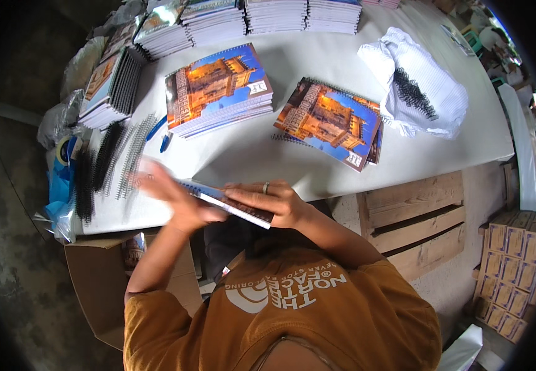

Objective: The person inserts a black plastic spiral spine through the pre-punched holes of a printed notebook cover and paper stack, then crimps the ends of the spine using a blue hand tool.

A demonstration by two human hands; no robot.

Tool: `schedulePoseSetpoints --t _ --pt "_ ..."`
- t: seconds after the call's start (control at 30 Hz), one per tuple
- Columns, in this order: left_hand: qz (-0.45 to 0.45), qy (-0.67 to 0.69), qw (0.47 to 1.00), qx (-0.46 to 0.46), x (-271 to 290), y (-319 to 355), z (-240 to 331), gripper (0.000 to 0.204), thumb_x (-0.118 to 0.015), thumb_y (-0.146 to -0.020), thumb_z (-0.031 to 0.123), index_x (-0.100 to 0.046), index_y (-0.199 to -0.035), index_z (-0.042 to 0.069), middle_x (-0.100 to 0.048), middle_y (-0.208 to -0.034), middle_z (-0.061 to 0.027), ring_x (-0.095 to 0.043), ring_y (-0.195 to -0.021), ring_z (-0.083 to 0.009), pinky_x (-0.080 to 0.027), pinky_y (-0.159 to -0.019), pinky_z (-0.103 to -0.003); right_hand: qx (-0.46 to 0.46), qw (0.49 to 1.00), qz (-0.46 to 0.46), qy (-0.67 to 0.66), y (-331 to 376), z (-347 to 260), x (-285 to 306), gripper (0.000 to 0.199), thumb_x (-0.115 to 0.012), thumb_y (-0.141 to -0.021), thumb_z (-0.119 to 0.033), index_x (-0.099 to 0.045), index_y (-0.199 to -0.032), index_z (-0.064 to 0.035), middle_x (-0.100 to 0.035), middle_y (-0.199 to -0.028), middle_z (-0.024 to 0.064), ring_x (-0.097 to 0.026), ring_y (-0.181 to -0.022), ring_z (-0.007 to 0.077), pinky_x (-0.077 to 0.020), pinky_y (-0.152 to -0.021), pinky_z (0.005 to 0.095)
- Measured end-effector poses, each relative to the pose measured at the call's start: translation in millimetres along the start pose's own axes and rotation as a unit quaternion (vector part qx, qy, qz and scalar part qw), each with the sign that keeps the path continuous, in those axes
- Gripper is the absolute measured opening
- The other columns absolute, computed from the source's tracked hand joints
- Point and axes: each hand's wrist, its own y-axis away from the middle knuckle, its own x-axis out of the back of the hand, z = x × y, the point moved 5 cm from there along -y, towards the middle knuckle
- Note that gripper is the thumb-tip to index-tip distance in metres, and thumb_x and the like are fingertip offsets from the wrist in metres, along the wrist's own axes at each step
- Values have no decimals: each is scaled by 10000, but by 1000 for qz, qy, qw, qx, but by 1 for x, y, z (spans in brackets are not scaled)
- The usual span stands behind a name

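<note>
A spiral-bound notebook is held edge-on at the near edge of the white table. My right hand, with a ring on one finger, grips it from above. My left hand is blurred with its fingers spread flat against the notebook's left end. Black wire spirals lie in a loose row just left of my left hand.
A stack of notebooks with a building on the cover and a second smaller pile lie beyond. More stacks line the far edge. A white bag with black spirals lies right. Cardboard box lower left, wooden pallet right.
</note>
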Motion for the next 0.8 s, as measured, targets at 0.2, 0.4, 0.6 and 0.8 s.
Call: schedulePoseSetpoints --t 0.2,0.4,0.6,0.8 --pt "69 -15 997 -19 21 6 -25 945 -329 -810 696 -175 -1374 -46 -89 -1447 -203 -74 -1331 -364 -41 -1068 -535 24 999 -25 -8 2 -1 -6 446 -675 -685 -39 -593 -1124 -37 -627 -1076 123 -644 -893 250 -527 -741 347" --pt "-30 68 957 -282 -3 19 50 1097 -344 -728 782 -252 -1299 -150 -277 -1319 -350 -119 -1294 -481 -39 -1060 -575 18 999 28 -18 -11 1 9 415 -670 -699 -28 -594 -1107 -24 -633 -1053 128 -641 -915 258 -532 -760 326" --pt "-55 82 994 39 -22 37 27 814 -279 -858 639 -312 -1324 -29 -321 -1306 -278 -271 -1233 -477 -169 -995 -615 -21 999 23 -12 -5 5 -5 401 -666 -709 -27 -592 -1103 -15 -623 -1073 140 -639 -917 268 -530 -768 337" --pt "-28 -100 967 -233 -5 14 51 778 -369 -827 628 -283 -1329 41 -326 -1262 -298 -348 -1142 -480 -197 -874 -710 35 999 0 -7 -9 4 -17 480 -668 -693 -32 -559 -1160 -43 -610 -1110 120 -620 -971 263 -513 -803 345"
